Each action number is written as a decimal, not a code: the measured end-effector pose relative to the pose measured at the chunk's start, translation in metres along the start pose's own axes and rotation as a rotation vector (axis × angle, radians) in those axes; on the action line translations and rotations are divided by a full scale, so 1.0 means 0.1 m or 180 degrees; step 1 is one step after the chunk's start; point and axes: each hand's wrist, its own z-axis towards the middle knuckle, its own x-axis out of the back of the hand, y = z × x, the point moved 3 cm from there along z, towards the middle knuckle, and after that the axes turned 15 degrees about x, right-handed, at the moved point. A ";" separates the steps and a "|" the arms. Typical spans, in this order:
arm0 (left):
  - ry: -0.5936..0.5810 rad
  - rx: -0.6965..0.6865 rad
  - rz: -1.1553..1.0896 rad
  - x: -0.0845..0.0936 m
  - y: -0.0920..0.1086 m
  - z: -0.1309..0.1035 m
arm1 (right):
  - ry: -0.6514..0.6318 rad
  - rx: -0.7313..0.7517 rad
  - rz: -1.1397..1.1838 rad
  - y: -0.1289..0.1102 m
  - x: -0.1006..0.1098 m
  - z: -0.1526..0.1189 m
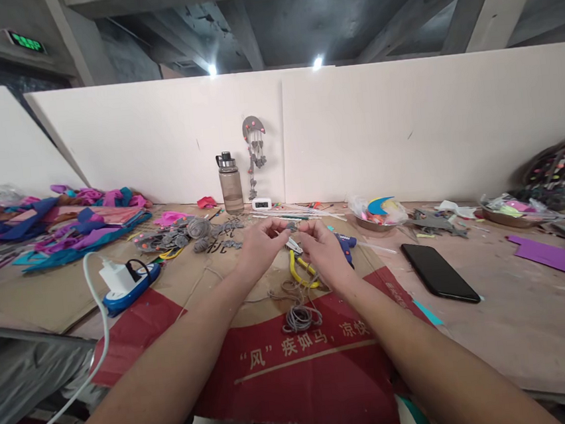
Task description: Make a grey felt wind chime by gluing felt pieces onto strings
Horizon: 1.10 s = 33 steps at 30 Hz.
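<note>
My left hand (pixel 264 242) and my right hand (pixel 324 249) are raised close together over the cardboard sheet (pixel 299 384), fingertips nearly meeting. A small grey piece (pixel 291 227) shows at the fingertips of my left hand. The fingers of my right hand are pinched beside it; what they grip is too small to make out. Below them lie yellow-handled pliers (pixel 295 271) and a coil of grey cord (pixel 300 318), with loose strands running left. A blue glue gun (pixel 347 246) rests partly behind my right hand. Balls of grey yarn (pixel 199 227) sit to the left.
A grey moon-shaped hanging (pixel 253 128) is on the white partition (pixel 404 127), near a water bottle (pixel 230 183). A phone (pixel 438 271) lies right. At left are a blue power strip (pixel 133 290), its white cable (pixel 104 322) and felt scraps (pixel 84 224).
</note>
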 end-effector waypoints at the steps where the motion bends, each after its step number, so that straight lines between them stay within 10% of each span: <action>1: -0.0041 0.0026 -0.0041 -0.01 0.00 0.00 | -0.0004 0.0146 -0.0290 -0.01 0.02 0.01; 11: -0.0254 0.0019 -0.0101 -0.04 -0.01 0.00 | -0.0137 0.0804 -0.1630 -0.16 0.09 0.03; 33: -0.0596 -0.0235 0.0798 0.01 0.02 0.00 | -0.0490 0.0978 -0.2130 -0.21 0.12 0.04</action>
